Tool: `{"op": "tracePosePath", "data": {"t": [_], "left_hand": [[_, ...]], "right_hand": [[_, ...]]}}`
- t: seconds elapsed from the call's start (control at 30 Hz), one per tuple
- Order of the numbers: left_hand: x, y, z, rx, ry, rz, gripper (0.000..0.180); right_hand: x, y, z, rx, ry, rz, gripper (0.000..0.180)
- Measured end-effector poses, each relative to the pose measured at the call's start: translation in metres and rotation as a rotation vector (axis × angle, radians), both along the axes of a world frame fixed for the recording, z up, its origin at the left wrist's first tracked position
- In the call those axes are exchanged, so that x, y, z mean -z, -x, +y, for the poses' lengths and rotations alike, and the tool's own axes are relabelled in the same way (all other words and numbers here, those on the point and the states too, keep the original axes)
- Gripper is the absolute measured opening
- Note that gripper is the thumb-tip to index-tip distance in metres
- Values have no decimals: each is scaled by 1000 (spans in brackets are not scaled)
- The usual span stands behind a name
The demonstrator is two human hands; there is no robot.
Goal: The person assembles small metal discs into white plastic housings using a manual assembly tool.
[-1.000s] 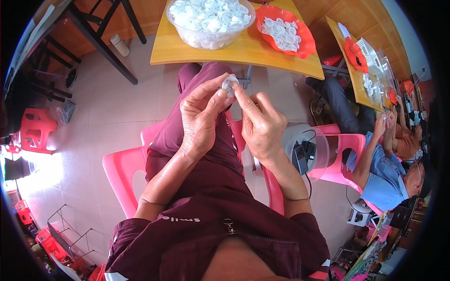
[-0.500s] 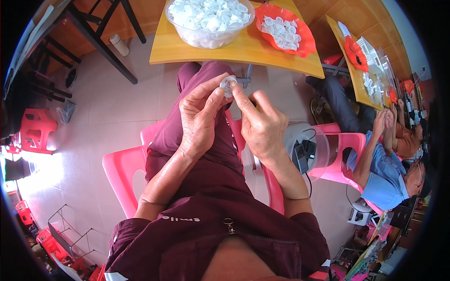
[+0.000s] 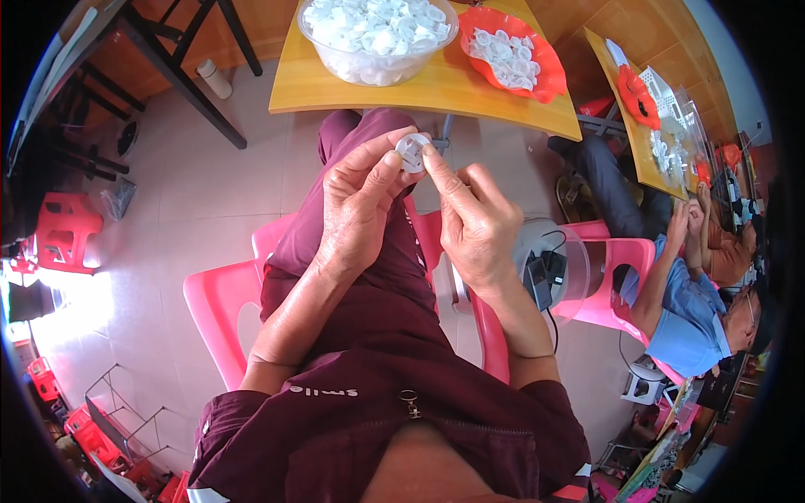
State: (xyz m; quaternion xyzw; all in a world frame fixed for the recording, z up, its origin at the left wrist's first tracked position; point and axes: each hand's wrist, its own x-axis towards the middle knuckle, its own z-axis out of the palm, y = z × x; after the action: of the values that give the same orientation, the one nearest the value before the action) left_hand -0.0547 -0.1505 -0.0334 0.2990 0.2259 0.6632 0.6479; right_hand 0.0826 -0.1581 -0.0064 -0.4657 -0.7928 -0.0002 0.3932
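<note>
A small round white plastic part (image 3: 412, 152) is pinched between the fingertips of my left hand (image 3: 362, 203). My right hand (image 3: 475, 222) presses its index finger and thumb against the part's right edge. Both hands are raised above my lap in maroon trousers. On the yellow table (image 3: 436, 88) ahead stands a clear bowl (image 3: 377, 38) heaped with white parts, and beside it an orange tray (image 3: 513, 55) with several more white parts.
I sit on a pink plastic chair (image 3: 220, 310). To the right, another person (image 3: 696, 310) sits on a pink chair at a second yellow table (image 3: 646, 117). A clear container with dark devices (image 3: 549, 268) stands by my right side. Red stools (image 3: 67, 230) stand left.
Both hands keep the same hold on the white part; the fingers have shifted slightly around it.
</note>
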Motion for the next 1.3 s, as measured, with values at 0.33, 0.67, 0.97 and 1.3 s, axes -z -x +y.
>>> {"op": "tracePosePath", "data": {"t": [0.33,0.67,0.97,1.3], "left_hand": [[1,0,-2,-4,-28,60,28],[2,-2,-2,-47,-41,137,28],[3,-5,-4,-67,-32,146,28],[5,-11,-4,-131,-15,175,28]], "right_hand": [[-1,1,-2,55,-40,-133,49],[14,3,3,50,-146,-81,52],[17,6,1,77,-163,-95,52],[24,9,7,108,-237,-117,50]]}}
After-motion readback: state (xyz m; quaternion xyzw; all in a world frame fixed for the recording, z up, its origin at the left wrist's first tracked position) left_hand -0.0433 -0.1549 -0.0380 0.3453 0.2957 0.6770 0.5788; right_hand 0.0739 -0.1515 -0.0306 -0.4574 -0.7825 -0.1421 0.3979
